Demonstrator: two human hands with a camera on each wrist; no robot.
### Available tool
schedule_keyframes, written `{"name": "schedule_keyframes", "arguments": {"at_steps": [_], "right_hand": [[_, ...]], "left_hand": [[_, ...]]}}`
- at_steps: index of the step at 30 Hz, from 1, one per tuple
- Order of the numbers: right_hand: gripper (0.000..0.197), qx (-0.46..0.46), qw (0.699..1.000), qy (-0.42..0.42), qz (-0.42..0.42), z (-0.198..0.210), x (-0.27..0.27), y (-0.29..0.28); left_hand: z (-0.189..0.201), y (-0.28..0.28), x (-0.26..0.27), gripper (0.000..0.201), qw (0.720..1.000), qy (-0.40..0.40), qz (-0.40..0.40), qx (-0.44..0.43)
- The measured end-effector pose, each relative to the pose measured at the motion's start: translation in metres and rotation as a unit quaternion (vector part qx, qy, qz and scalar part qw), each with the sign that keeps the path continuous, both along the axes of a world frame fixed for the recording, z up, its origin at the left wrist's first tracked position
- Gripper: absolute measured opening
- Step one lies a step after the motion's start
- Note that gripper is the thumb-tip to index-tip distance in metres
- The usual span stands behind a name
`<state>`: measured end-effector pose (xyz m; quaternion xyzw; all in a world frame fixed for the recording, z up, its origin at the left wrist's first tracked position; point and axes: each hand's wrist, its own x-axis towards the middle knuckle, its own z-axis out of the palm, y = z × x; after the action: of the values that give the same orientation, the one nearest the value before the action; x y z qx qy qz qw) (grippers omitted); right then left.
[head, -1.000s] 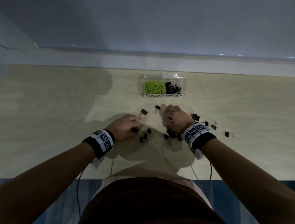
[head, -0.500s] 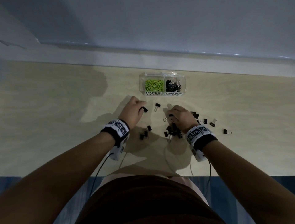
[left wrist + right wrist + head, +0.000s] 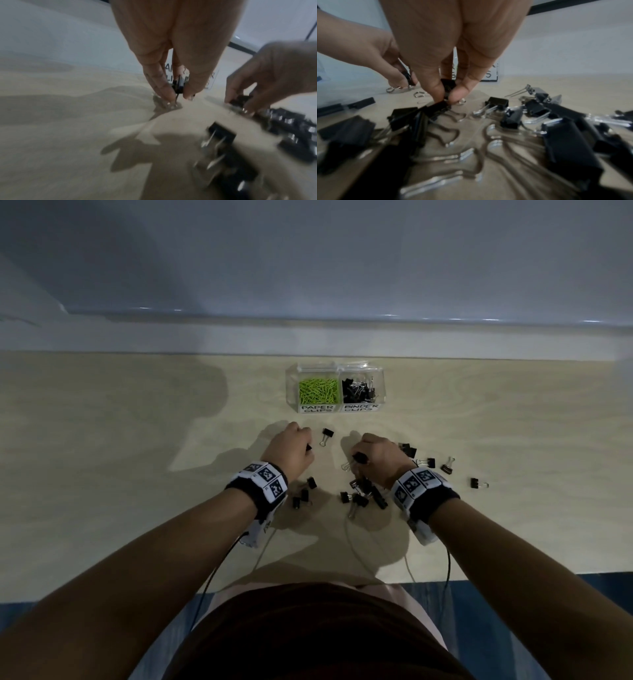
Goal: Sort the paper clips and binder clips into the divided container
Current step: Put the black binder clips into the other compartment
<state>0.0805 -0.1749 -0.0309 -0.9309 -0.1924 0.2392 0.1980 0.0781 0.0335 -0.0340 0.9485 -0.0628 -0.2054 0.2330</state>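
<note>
The pale wooden table (image 3: 102, 474) fills the head view, and on it, toward twelve o'clock from the person, stands the clear divided container (image 3: 335, 409). Its left compartment, labelled PAPER CLIPS, holds green paper clips (image 3: 318, 390); its right compartment, labelled BINDER CLIPS, is part-filled with black binder clips (image 3: 359, 392).

Both hands work near the table's middle, at about six o'clock from the container. The left hand (image 3: 291, 450) has thumb and fingers pressed together on a small black binder clip (image 3: 178, 85), held just above the wood. The right hand (image 3: 380, 460) likewise pinches one binder clip (image 3: 447, 86) at the edge of the loose pile (image 3: 363, 493), which lies below its wrist. More strays sit at three o'clock of the right hand (image 3: 445, 467), a few under the left wrist (image 3: 303, 493), and one lone clip (image 3: 327, 434) lies between the hands and the container.

The relation that matters: the binder-clip compartment lies at roughly twelve to one o'clock from both grips, with the right hand almost directly below it and so nearer; the left hand would have to cross over the paper-clip side. No loose paper clips show on the table, so I judge that only binder clips remain to sort.
</note>
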Motion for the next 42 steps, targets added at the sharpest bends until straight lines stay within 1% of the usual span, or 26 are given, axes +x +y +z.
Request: {"name": "schedule_keyframes", "arguments": {"at_steps": [2, 3, 4, 5, 7, 9, 11, 14, 16, 18, 19, 21, 22, 23, 26, 28, 32, 35, 37, 38, 40, 42], "right_hand": [[0.013, 0.036, 0.998, -0.030, -0.045, 0.004, 0.002, -0.005], [0.009, 0.062, 0.993, -0.050, -0.082, 0.008, 0.005, -0.006], [0.006, 0.092, 0.985, -0.069, -0.127, 0.014, 0.009, -0.006], [0.008, 0.120, 0.974, -0.085, -0.173, 0.021, 0.016, -0.007], [0.016, 0.159, 0.951, -0.106, -0.243, 0.033, 0.036, -0.008], [0.022, 0.169, 0.938, -0.139, -0.268, 0.042, 0.060, -0.008], [0.027, 0.157, 0.938, -0.151, -0.268, 0.049, 0.081, -0.006], [0.037, 0.115, 0.956, -0.124, -0.238, 0.054, 0.093, -0.002], [0.034, 0.076, 0.965, -0.159, -0.196, 0.052, 0.083, -0.004], [0.025, 0.064, 0.966, -0.180, -0.176, 0.042, 0.061, -0.006], [0.021, 0.054, 0.970, -0.161, -0.173, 0.035, 0.048, -0.008], [0.013, 0.000, 0.983, -0.063, -0.171, 0.023, 0.018, -0.009], [0.009, -0.028, 0.985, -0.020, -0.169, 0.018, 0.004, -0.009], [0.006, -0.045, 0.985, 0.001, -0.169, 0.014, -0.007, -0.008], [0.012, -0.064, 0.983, 0.002, -0.175, 0.005, -0.025, 0.000], [0.012, -0.074, 0.983, -0.011, -0.171, 0.001, -0.028, 0.007], [0.013, -0.048, 0.986, -0.023, -0.161, 0.000, -0.026, 0.012], [0.011, 0.003, 0.974, -0.002, -0.226, 0.010, -0.020, -0.001], [0.014, 0.040, 0.965, 0.018, -0.260, 0.019, -0.023, -0.013], [0.015, 0.053, 0.964, 0.029, -0.260, 0.024, -0.028, -0.018], [0.016, 0.063, 0.972, 0.039, -0.225, 0.027, -0.040, -0.024], [0.018, 0.065, 0.982, 0.006, -0.176, 0.022, -0.057, -0.025]], "left_hand": [[0.011, -0.007, 0.006, 0.011, 0.997, -0.010, 0.014, -0.069], [0.019, -0.012, 0.011, 0.009, 0.993, -0.020, 0.024, -0.117], [0.027, -0.019, 0.018, 0.008, 0.986, -0.028, 0.033, -0.163], [0.036, -0.026, 0.027, 0.008, 0.979, -0.035, 0.038, -0.197], [0.050, -0.039, 0.049, 0.011, 0.971, -0.054, 0.047, -0.227], [0.059, -0.049, 0.071, 0.013, 0.970, -0.071, 0.053, -0.225], [0.065, -0.052, 0.088, 0.018, 0.977, -0.072, 0.039, -0.199], [0.068, -0.047, 0.093, 0.032, 0.988, -0.085, -0.005, -0.129], [0.064, -0.040, 0.081, 0.028, 0.988, -0.120, -0.039, -0.093], [0.049, -0.033, 0.062, 0.021, 0.988, -0.122, -0.078, -0.060], [0.041, -0.030, 0.053, 0.021, 0.989, -0.105, -0.093, -0.045], [0.022, -0.028, 0.039, 0.025, 0.992, -0.068, -0.108, -0.014], [0.014, -0.028, 0.035, 0.027, 0.993, -0.054, -0.108, 0.002], [0.008, -0.029, 0.033, 0.027, 0.993, -0.044, -0.106, 0.015], [-0.002, -0.031, 0.031, 0.013, 0.996, -0.030, -0.087, 0.013], [-0.002, -0.029, 0.030, 0.007, 0.996, -0.032, -0.081, -0.005], [0.004, -0.013, 0.021, 0.013, 0.993, -0.038, -0.078, -0.075], [0.008, 0.008, -0.003, 0.023, 0.986, -0.009, -0.125, -0.113], [0.006, 0.019, -0.024, 0.031, 0.976, 0.016, -0.191, -0.103], [0.003, 0.023, -0.034, 0.034, 0.970, 0.020, -0.224, -0.089], [-0.006, 0.028, -0.049, 0.037, 0.963, 0.013, -0.262, -0.061], [-0.011, 0.030, -0.060, 0.039, 0.961, 0.010, -0.273, -0.032]]}}
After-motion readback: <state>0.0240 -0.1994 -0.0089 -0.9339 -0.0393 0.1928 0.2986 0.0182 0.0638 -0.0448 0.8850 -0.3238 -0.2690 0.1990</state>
